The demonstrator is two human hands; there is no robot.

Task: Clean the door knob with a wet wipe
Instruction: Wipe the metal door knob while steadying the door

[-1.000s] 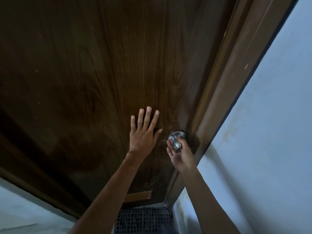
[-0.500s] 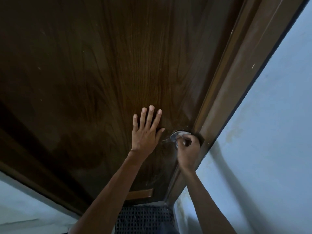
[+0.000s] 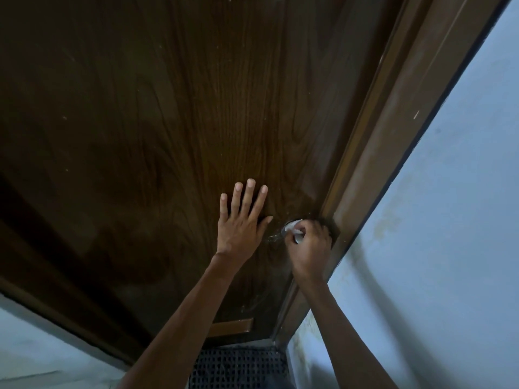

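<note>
- Pressing flat on the door, the left hand, fingers spread open, likely keeps it steady.
- At its 3 o'clock, the right hand squeezes a wet wipe around the door knob to rub it.

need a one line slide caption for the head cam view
Left hand flat on the wooden door while the right hand rubs a white wet wipe over the metal knob.
</note>
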